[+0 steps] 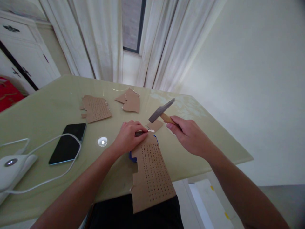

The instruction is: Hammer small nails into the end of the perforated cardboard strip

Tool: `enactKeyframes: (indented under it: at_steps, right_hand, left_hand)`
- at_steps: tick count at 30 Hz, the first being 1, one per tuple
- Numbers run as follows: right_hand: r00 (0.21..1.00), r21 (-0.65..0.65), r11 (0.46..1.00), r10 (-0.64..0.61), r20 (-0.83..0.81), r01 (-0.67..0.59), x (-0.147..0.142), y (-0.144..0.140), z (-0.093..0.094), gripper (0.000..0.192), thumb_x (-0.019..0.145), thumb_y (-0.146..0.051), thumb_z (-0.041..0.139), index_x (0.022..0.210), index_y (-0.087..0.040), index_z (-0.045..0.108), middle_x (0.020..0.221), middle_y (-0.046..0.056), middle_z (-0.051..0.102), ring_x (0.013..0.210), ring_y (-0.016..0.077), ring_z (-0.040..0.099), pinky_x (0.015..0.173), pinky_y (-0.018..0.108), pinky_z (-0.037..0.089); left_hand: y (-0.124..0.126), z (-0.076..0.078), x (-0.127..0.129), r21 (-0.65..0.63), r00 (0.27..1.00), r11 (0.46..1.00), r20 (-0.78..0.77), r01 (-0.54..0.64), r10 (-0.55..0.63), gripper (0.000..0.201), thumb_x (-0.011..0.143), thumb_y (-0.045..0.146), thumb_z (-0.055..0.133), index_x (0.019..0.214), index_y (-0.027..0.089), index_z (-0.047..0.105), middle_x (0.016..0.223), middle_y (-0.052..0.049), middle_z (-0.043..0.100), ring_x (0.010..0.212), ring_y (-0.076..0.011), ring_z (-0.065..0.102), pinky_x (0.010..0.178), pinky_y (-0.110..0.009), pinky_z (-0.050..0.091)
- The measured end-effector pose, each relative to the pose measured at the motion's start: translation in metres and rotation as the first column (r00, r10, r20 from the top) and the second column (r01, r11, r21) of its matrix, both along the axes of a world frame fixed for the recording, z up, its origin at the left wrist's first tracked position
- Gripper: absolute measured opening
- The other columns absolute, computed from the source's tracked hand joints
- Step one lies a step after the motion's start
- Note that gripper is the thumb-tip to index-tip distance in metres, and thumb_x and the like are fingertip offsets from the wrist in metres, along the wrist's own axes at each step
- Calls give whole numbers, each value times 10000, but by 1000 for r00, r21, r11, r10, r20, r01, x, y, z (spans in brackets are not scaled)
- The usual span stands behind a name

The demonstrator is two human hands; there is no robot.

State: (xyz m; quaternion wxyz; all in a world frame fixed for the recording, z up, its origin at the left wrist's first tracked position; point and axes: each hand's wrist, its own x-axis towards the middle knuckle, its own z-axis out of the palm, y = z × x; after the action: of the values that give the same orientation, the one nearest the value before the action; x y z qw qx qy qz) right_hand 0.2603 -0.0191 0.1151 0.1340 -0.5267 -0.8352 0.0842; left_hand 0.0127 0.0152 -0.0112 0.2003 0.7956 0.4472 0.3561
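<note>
Cardboard strip (151,171) pinned beneath left hand (128,136).
Right hand (188,133) grips hammer (162,112) above; left fingers pinch a small tool (143,132).

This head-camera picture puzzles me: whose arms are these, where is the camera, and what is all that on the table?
The camera sits on a person's head, looking down at their own bare arms. The left hand pins a small metal punch against a long cardboard strip full of punched holes. The right hand holds a hammer raised above it. On the green table lie another holed cardboard piece, torn scraps, a dark phone, a white cable and a white device. Curtains hang behind.
</note>
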Motion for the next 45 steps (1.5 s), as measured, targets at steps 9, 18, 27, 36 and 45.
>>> enactKeyframes:
  at_steps: [9, 18, 27, 36, 45]
  right_hand:
    - [1000, 4, 1000, -13, 10, 13, -1, 1, -8, 297, 1148, -366, 495, 919, -209, 598, 802, 38, 661, 756, 212, 592, 711, 321, 322]
    - [999, -95, 995, 11, 46, -6, -2, -1, -36, 300, 1160, -377, 483, 1003, -188, 654, 829, 63, 713, 764, 225, 643, 711, 321, 331]
    - [983, -129, 990, 76, 169, -55, -5, 5, -37, 293, 1168, -350, 490, 1015, -179, 673, 854, 80, 734, 757, 223, 642, 687, 329, 294]
    - [993, -142, 984, 115, 25, -110, 2, 11, -42, 280, 1153, -345, 508, 982, -183, 659, 817, 47, 681, 734, 193, 585, 692, 327, 295]
    - [423, -477, 819, -327, -845, -320, 0, 70, -94, 405, 1012, -590, 679, 1129, -203, 691, 612, -107, 412, 406, 84, 312, 412, 251, 223]
  left_hand:
    - [-1, 1, -1, -24, 1000, 1000, -13, 12, -12, 142, 984, 309, 729, 947, 266, 859, 1039, -59, 816, 1011, -263, 713, 965, -444, 497]
    - [-4, 2, -1, -24, 997, 999, -73, -40, 39, 355, 862, 542, 884, 1069, 260, 823, 1145, -69, 795, 1104, -316, 721, 1023, -492, 469]
    - [-5, 2, -1, -44, 997, 998, -61, -48, 46, 427, 861, 560, 878, 1159, 266, 797, 1254, -83, 764, 1185, -336, 712, 1073, -513, 470]
    - [-4, 1, -1, -82, 998, 997, 63, -13, 18, 464, 847, 518, 891, 1214, 254, 786, 1268, -100, 742, 1184, -320, 706, 1081, -504, 528]
    - [16, -3, -33, -239, 916, 933, 237, -268, 323, 456, 951, 584, 704, 1262, 265, 800, 926, -34, 741, 740, -187, 592, 644, -305, 464]
